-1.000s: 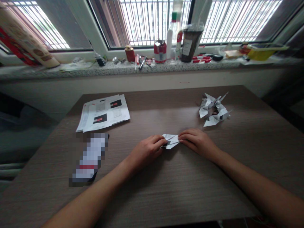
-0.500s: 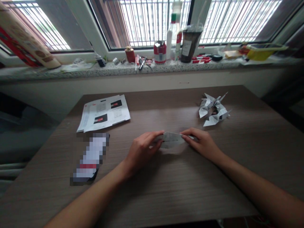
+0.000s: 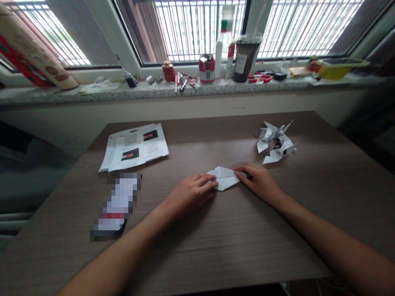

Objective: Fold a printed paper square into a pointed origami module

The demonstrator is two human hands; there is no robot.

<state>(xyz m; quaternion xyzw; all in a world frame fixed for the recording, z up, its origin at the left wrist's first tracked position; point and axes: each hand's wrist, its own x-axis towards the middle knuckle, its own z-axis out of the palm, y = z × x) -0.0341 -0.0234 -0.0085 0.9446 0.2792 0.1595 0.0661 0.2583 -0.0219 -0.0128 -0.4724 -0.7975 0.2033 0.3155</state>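
1. Centre stage on the table (image 3: 197, 242), the folded paper (image 3: 226, 181) lies between two hands, pale side up, a crease running across it and its lower edge coming to a blunt point.
2. On the left end, it's the left hand (image 3: 191, 190), its fingers (image 3: 210, 179) laid close together over the paper; the thumb is hidden, so whether they pinch or merely press, I cannot tell.
3. Over to the right hand (image 3: 261, 179): thumb and forefinger pinch the paper's narrow right end, the other fingers curled in behind.
4. Beyond that hand, towards the table's far right, sits a cluster of spiky folded pieces (image 3: 276, 144), grouped around a darker middle and well apart from the fingers.
5. Far left, printed sheets (image 3: 137, 148) overlap in a loose stack, two dark pictures with red showing on top.
6. Just below them, nearer the left forearm, lies a long flat item (image 3: 119, 201), blurred into blocks.
7. And along the stone windowsill (image 3: 108, 96), a red can (image 3: 206, 69) stands beside the bottles (image 3: 224, 51) and a dark cup (image 3: 245, 61) with a straw.
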